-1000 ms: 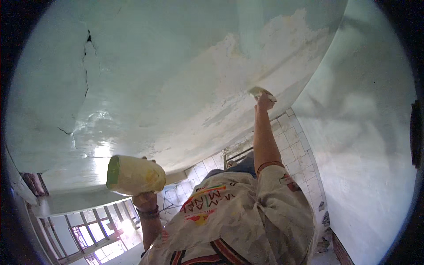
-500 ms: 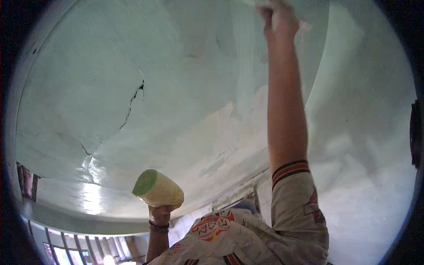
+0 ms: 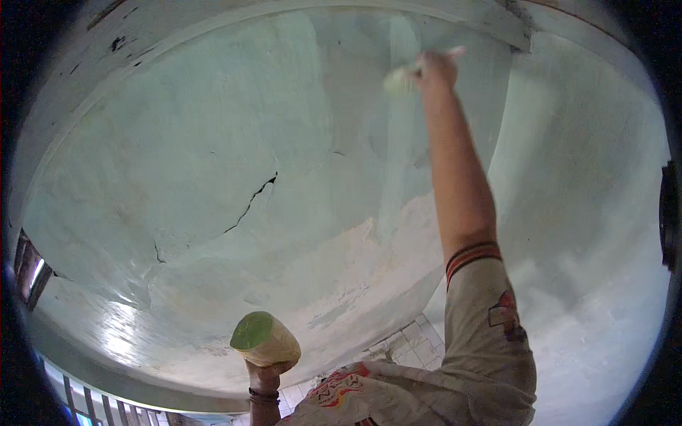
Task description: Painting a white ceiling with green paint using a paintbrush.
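My right hand (image 3: pixel 438 69) is raised high at the wall, with the arm stretched out and the fingers closed round a paintbrush. The brush's pale bristles (image 3: pixel 400 81) are blurred and point left, at a lighter vertical strip on the pale green wall (image 3: pixel 213 121). Low in front of me, my left hand (image 3: pixel 266 373) grips a yellowish paint container (image 3: pixel 281 346) from below. The container's open mouth tilts to the left and shows green paint (image 3: pixel 252 331) inside.
A dark crack (image 3: pixel 252 202) runs across the wall. Bare whitish plaster (image 3: pixel 362 238) shows on its lower part. A wall corner stands to the right, with a beam (image 3: pixel 490 18) overhead. Railing bars (image 3: pixel 92 405) are at the lower left, white tiles (image 3: pixel 412 344) below.
The view has tilted up, bringing in the wall's top edge. My right hand and the brush appear lower in the picture, more fully in view. The container also sits lower in the picture.
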Available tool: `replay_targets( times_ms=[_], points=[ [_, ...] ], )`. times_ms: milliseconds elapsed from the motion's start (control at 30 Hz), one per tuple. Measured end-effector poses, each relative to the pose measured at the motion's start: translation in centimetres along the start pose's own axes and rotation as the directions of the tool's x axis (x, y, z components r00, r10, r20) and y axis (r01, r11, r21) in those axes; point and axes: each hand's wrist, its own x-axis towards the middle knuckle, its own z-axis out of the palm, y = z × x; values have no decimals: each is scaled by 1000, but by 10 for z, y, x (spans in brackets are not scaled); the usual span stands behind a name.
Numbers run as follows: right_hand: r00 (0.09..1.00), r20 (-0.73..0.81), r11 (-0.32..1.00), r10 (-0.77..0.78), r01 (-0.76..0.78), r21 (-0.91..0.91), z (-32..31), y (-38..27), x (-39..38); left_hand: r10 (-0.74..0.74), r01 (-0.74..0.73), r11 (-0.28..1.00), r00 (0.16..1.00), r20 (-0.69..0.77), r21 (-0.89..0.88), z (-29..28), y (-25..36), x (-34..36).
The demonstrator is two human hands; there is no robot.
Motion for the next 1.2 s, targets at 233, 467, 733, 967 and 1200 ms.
replay_targets(
  times_ms=[233, 467, 733, 967, 1200],
  points=[
    [881, -32, 812, -472, 449, 372, -3, -5, 43, -36, 47, 970, 998, 49, -240, -3, -14, 2],
    [885, -45, 639, -463, 369, 675, 17, -61, -52, -23, 37, 989, 995, 98, -144, -15, 8, 10],
    [917, 74, 749, -392, 272, 604, -2, -26, -24, 38, -43, 982, 999, -29, -183, -21, 0, 17],
    [926, -122, 822, -357, 373, 430, -4, 39, -51, -36, 50, 976, 997, 67, -213, -28, -16, 31],
    [905, 113, 612, -409, 364, -702, -16, -24, 44, -81, 106, 979, 986, 147, -172, -39, -21, 20]
  ],
)
